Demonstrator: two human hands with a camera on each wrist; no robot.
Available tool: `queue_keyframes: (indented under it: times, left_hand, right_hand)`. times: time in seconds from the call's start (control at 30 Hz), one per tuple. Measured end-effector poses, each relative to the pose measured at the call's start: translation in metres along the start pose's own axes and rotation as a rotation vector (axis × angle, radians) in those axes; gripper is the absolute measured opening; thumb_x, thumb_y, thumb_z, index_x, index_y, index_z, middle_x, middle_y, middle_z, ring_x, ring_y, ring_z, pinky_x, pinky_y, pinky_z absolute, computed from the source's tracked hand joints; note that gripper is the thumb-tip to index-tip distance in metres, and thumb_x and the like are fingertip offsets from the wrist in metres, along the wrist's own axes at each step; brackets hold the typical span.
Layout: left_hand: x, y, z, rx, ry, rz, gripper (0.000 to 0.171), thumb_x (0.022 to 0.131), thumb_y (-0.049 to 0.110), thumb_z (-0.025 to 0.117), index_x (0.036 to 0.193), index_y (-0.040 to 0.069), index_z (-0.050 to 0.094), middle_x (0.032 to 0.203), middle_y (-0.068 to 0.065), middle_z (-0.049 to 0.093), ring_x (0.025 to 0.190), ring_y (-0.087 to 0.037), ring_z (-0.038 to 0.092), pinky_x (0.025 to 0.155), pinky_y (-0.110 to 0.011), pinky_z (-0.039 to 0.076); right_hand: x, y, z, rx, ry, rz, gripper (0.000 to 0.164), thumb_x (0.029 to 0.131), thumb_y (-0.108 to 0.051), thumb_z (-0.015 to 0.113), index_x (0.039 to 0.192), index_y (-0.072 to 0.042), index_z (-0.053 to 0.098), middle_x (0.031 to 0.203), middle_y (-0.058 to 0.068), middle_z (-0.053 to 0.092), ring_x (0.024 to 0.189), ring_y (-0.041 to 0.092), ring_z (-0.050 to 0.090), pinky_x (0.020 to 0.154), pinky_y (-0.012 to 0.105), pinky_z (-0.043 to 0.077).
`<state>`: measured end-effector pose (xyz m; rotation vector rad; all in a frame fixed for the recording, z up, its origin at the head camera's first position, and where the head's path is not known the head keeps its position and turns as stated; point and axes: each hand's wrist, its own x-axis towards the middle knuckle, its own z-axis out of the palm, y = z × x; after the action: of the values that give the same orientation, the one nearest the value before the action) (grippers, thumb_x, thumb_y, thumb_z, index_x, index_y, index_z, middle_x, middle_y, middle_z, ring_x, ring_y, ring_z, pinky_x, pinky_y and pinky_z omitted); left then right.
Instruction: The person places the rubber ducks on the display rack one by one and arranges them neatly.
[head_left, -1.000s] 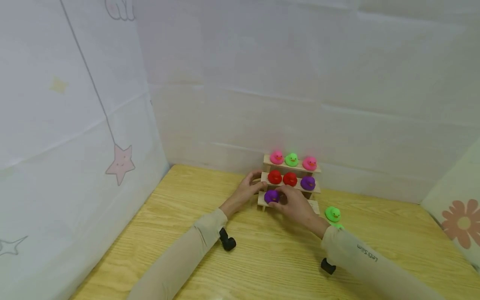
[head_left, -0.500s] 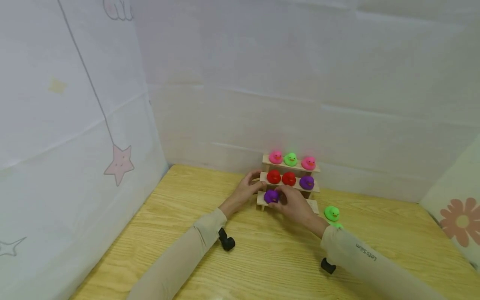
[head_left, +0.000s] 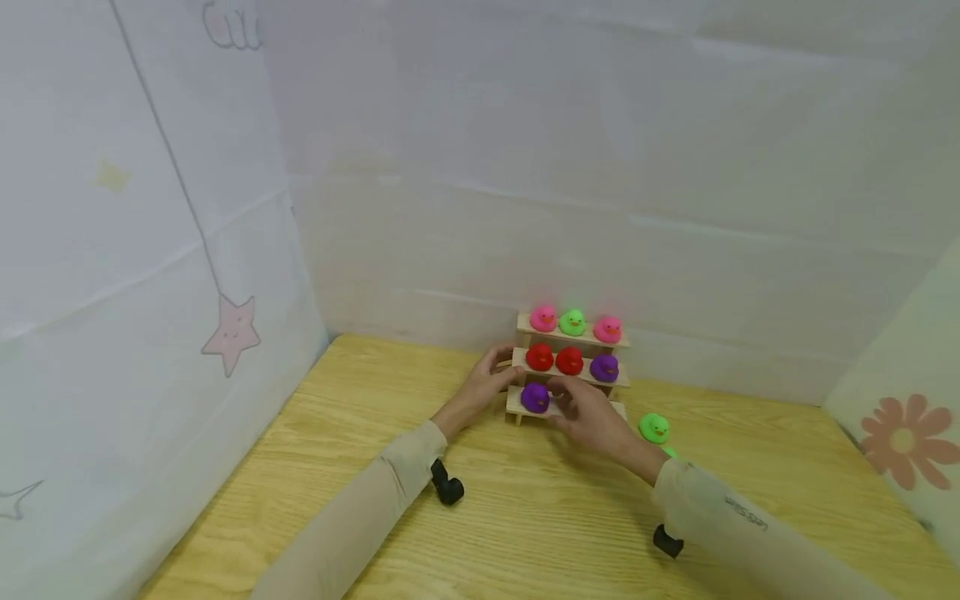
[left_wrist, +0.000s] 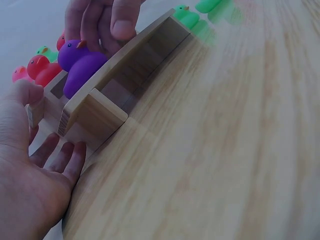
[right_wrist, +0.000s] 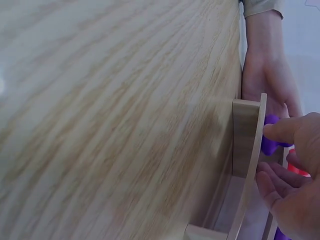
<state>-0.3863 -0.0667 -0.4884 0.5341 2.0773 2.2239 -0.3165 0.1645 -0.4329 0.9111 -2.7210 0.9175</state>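
A three-step wooden shelf [head_left: 513,403] stands near the back wall. My left hand [head_left: 478,390] holds its left end, with the thumb at the middle step and the fingers below. A purple rubber duck [head_left: 535,398] sits upright at the left of the bottom step. Just right of that duck is my right hand [head_left: 596,419], its fingers loosely bent and parted from the duck, holding nothing visible. On the middle step are two red ducks [head_left: 539,357] and another purple duck [head_left: 604,368]. The top step bears a green duck [head_left: 572,322] between two pink ducks [head_left: 543,318].
Right of the shelf, a loose green duck [head_left: 655,427] lies on the wooden table [head_left: 480,542]; a second green duck [head_left: 670,452] is mostly hidden by my right arm. White printed sheets [head_left: 450,208] wall in the back and sides.
My right hand has let go of the purple duck on the bottom step and drawn slightly right. The left hand stays at the shelf's end. The head view has shifted a little.
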Motion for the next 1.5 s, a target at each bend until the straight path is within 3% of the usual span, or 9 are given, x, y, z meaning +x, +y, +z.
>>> queue_keyframes:
  times: [0.2,0.4,0.6,1.0,1.27,1.5]
  left_hand:
    - [0.0,-0.001,-0.003,-0.006,-0.008,-0.002,0.066,0.098,0.031,0.071,0.153,0.013,0.041,0.151,-0.012,0.044,0.134,-0.032,0.047,0.105,-0.049,0.045]
    - [0.001,-0.003,-0.003,-0.024,-0.028,0.004,0.066,0.1,0.028,0.07,0.155,0.011,0.039,0.152,-0.014,0.042,0.135,-0.034,0.046,0.107,-0.051,0.042]
    - [-0.002,-0.001,-0.002,-0.012,-0.017,0.005,0.063,0.1,0.026,0.069,0.154,0.01,0.039,0.152,-0.014,0.043,0.135,-0.034,0.047,0.107,-0.05,0.043]
    - [0.0,-0.002,-0.002,-0.002,-0.003,-0.006,0.06,0.099,0.027,0.07,0.151,0.015,0.043,0.15,-0.009,0.046,0.131,-0.028,0.051,0.102,-0.045,0.047]
    - [0.001,-0.003,-0.003,0.006,-0.005,0.0,0.062,0.099,0.029,0.071,0.152,0.014,0.043,0.15,-0.01,0.045,0.131,-0.029,0.051,0.104,-0.047,0.046]
    - [0.001,-0.002,-0.003,-0.008,-0.016,0.005,0.062,0.099,0.028,0.07,0.153,0.013,0.042,0.151,-0.012,0.044,0.132,-0.032,0.05,0.106,-0.049,0.044]
  right_hand:
    - [-0.019,0.004,-0.014,0.016,-0.013,-0.032,0.043,0.09,-0.002,0.076,0.13,0.003,0.059,0.123,0.02,0.062,0.106,0.032,0.063,0.085,0.044,0.057]
    - [-0.04,0.017,-0.03,0.006,0.025,-0.048,0.033,0.091,-0.004,0.077,0.122,-0.001,0.065,0.115,0.012,0.065,0.102,0.029,0.063,0.082,0.045,0.056]
    - [-0.06,0.029,-0.046,0.003,0.069,-0.052,0.03,0.094,-0.014,0.076,0.122,-0.006,0.067,0.123,0.008,0.064,0.106,0.03,0.062,0.082,0.053,0.054]
    - [-0.095,0.061,-0.067,-0.08,0.13,0.068,0.032,0.095,-0.02,0.077,0.122,-0.006,0.067,0.119,0.01,0.064,0.105,0.032,0.062,0.083,0.055,0.052]
    - [-0.117,0.073,-0.073,-0.088,0.119,0.116,0.033,0.091,-0.024,0.081,0.114,-0.005,0.068,0.111,0.009,0.063,0.098,0.028,0.058,0.076,0.046,0.05]
    - [-0.13,0.079,-0.073,-0.095,0.045,0.16,0.05,0.086,-0.032,0.085,0.122,-0.002,0.067,0.114,0.01,0.06,0.097,0.024,0.058,0.071,0.035,0.051]
